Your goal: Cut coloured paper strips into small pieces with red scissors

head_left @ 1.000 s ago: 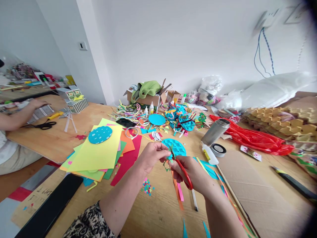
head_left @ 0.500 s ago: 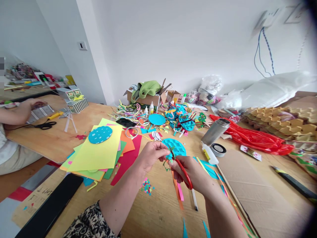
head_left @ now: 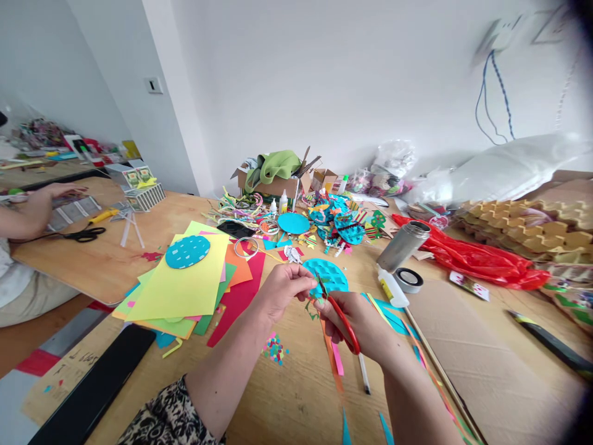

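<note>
My right hand [head_left: 353, 321] is closed on the red-handled scissors [head_left: 345, 324], whose dark blades point up and away to the left. Just left of the blades, my left hand [head_left: 288, 289] pinches a small green piece of paper [head_left: 312, 307] between thumb and fingertips; its curly edges hang below the fingers. Behind both hands lies a blue disc with a grid of raised squares [head_left: 336, 274]. Between my arms is a small heap of colored paper dots [head_left: 275, 349]. Orange and pink strips [head_left: 337, 360] lie beneath my right hand.
Stacked colored paper [head_left: 178, 290] lies left. A steel bottle [head_left: 404, 246], glue bottle [head_left: 391, 289], tape roll [head_left: 409, 280] and cardboard sheet [head_left: 467, 346] are right. Craft pieces and a box [head_left: 278, 185] stand behind. Another person's arm [head_left: 34, 213] rests at far left.
The other person's hand at far left has shifted slightly and its fingers look more stretched out. My hands and the scissors have hardly moved.
</note>
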The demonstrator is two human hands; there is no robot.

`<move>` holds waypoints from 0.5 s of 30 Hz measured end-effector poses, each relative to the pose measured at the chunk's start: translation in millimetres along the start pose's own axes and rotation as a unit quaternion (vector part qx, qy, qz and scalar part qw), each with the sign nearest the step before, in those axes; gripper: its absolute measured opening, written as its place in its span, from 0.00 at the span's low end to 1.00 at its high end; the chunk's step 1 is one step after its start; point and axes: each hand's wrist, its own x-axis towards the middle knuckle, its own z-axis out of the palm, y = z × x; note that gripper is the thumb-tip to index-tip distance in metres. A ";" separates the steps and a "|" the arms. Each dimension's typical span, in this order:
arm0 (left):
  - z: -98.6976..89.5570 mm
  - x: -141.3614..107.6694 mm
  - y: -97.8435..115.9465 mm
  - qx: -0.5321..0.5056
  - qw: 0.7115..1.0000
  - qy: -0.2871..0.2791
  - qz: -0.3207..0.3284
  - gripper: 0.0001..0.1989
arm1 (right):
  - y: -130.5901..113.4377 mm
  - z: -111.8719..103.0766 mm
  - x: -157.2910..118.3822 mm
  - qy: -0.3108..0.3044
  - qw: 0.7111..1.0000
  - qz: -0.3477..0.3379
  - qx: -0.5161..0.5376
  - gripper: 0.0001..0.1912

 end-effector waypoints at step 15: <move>-0.1 -0.2 -0.1 0.001 1.000 -0.001 0.003 0.06 | 2.4 0.2 0.3 0.000 1.000 -0.001 0.000 0.25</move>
